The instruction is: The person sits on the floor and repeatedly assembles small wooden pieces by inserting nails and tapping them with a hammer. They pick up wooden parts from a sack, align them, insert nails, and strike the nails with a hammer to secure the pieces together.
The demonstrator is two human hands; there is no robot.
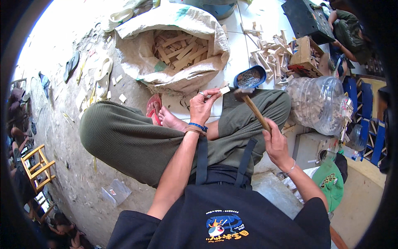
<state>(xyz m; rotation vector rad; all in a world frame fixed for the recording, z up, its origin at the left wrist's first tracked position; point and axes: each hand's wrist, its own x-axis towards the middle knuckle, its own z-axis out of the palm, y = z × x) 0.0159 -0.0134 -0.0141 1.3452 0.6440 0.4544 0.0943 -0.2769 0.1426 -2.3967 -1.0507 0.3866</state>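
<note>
Between the fingertips of my left hand (200, 106) is a small pale wood piece (224, 90). My right hand (275, 143) grips a hammer (256, 112) by its wooden handle. The hammer's dark head lies just right of the wood piece, apart from it, over my bent leg. Right beyond the hammer head stands a blue oval container (250, 77) full of nails. Farther off, a big white woven sack (139, 54) gapes, with many wood strips (182, 49) inside. Loose wood pieces (271, 56) are heaped on the tiles right of the sack.
To the right are a wooden box (305, 56), a black case (309, 20) and a large clear plastic bottle (317, 103) filled with small pieces. A green cap (328, 182) lies near my right elbow. Sandals and scraps dot the left floor, near a yellow stool (38, 166). Other people sit at both edges.
</note>
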